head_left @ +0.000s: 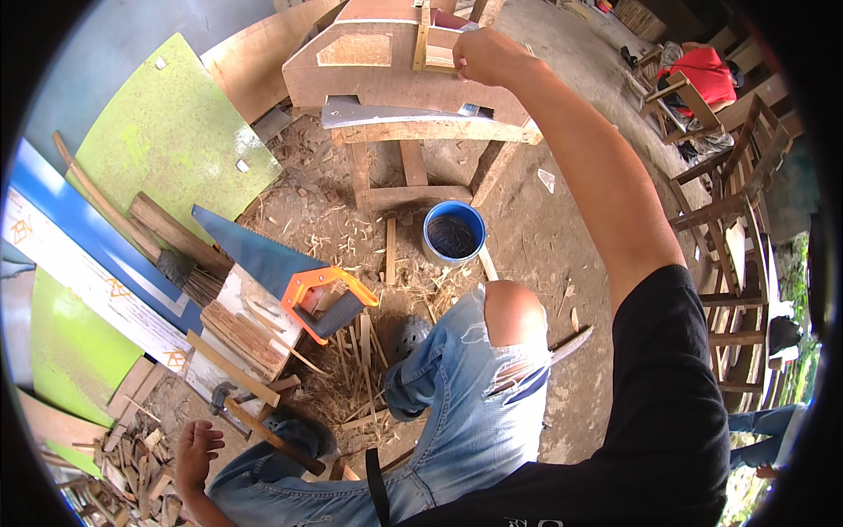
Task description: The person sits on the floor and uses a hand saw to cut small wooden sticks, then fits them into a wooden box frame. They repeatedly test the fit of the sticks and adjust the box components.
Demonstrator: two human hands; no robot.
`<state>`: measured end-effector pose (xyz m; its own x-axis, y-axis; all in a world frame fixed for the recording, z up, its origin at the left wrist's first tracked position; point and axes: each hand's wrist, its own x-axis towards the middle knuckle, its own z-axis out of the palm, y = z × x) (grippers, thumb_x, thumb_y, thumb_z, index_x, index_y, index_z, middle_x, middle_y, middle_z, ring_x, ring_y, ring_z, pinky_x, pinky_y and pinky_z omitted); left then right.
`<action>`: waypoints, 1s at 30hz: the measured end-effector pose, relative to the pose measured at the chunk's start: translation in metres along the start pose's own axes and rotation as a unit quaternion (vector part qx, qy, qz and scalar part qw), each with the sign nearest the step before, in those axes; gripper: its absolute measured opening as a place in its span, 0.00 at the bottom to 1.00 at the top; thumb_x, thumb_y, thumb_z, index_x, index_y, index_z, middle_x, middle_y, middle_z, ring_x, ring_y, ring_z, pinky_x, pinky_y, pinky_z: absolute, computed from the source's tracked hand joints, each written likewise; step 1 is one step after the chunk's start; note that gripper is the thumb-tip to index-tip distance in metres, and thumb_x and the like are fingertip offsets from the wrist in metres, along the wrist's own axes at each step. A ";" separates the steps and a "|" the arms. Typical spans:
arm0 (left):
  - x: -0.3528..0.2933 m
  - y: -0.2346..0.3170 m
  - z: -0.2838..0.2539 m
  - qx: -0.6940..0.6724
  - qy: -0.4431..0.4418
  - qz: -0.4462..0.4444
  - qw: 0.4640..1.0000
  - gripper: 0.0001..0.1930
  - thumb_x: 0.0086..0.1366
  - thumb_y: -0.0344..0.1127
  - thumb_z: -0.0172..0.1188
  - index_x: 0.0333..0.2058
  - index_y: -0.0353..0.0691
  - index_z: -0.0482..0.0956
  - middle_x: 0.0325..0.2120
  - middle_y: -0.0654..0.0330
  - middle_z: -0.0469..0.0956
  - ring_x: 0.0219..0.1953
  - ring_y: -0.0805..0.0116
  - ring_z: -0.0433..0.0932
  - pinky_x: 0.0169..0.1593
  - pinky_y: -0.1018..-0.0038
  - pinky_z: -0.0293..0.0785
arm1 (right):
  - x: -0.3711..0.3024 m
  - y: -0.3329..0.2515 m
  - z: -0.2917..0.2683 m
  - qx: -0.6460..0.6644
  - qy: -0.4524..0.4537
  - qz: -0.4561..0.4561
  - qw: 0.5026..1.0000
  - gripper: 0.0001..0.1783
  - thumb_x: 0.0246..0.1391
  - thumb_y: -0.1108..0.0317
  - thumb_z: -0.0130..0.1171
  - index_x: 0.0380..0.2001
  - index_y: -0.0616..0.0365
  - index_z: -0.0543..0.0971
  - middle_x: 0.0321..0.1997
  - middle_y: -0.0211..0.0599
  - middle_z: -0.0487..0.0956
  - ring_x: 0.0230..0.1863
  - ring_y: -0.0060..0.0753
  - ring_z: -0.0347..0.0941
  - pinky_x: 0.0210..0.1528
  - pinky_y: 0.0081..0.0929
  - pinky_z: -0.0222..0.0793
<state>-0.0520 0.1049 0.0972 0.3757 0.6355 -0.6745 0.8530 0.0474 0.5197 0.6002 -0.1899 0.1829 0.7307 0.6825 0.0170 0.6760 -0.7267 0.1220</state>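
My right hand [488, 58] reaches far out over a wooden workpiece [378, 75] lying on a low wooden bench [413, 132]. Its fingers are closed at the edge of a small wooden frame [422, 39]; what they pinch is hidden. Low on the left, my left hand [197, 455] hovers empty, fingers loosely curled and apart. Nearest to it is a hammer [270, 434] with a wooden handle, lying beside my leg. A handsaw [263, 252] with a blue blade and orange-and-black handle rests on wood pieces between my left hand and the bench.
A blue-rimmed bucket [454, 233] holding dark nail-like pieces stands before the bench. Wood shavings and offcuts [145, 470] litter the ground. Green panels [167, 132] lean at the left. On the right are stacked wooden chair frames [738, 220] and a person in red [705, 75].
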 end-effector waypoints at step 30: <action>0.005 -0.003 -0.002 0.020 0.015 -0.005 1.000 0.19 0.74 0.52 0.46 0.45 0.41 0.73 0.32 0.62 0.81 0.31 0.73 0.79 0.34 0.76 0.71 | -0.019 0.085 -0.020 0.044 -0.039 0.020 0.998 0.11 0.50 0.67 0.65 0.38 0.53 0.86 0.39 0.39 0.85 0.41 0.36 0.81 0.44 0.33 0.74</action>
<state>-0.0533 0.1095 0.0931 0.3565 0.6579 -0.6634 0.8709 0.0231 0.4909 0.6415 -0.2628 0.2124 0.7606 0.6466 -0.0585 0.6489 -0.7601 0.0345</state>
